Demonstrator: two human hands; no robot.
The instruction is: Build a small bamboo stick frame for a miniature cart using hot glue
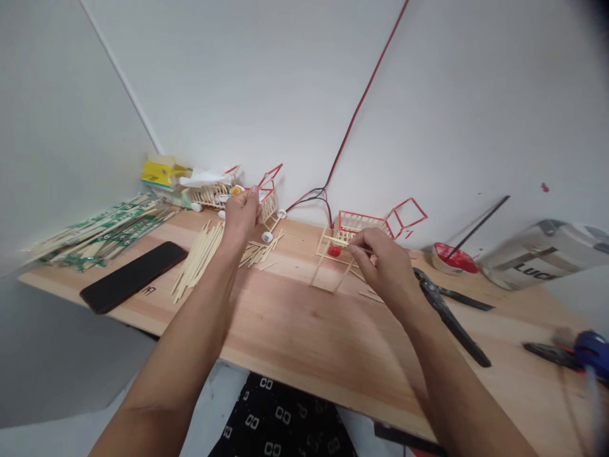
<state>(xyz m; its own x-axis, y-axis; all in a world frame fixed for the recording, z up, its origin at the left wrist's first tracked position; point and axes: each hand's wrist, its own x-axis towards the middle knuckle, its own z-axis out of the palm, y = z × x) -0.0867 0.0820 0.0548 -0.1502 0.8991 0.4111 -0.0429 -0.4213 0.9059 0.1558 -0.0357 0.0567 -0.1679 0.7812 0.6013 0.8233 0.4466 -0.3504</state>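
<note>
My left hand (pixel 242 214) is raised at the back of the wooden table (pixel 295 330), fingers curled closed right by a small stick-built cart with red-painted frames (pixel 266 193); what it grips is hidden. My right hand (pixel 380 259) pinches a thin wooden stick beside a second stick frame model (pixel 349 231) with a red cap (pixel 333 251) inside it. Loose bamboo sticks (pixel 200 257) lie in a pile between my arms and the left edge.
A black phone (pixel 133 276) and packs of wrapped sticks (pixel 102 230) lie at the left. A yellow box (pixel 159 171) sits at the back. At the right lie black cutters (pixel 447 311), a red paint dish (pixel 454 259), a silver case (pixel 547 254) and a blue tool (pixel 590 349).
</note>
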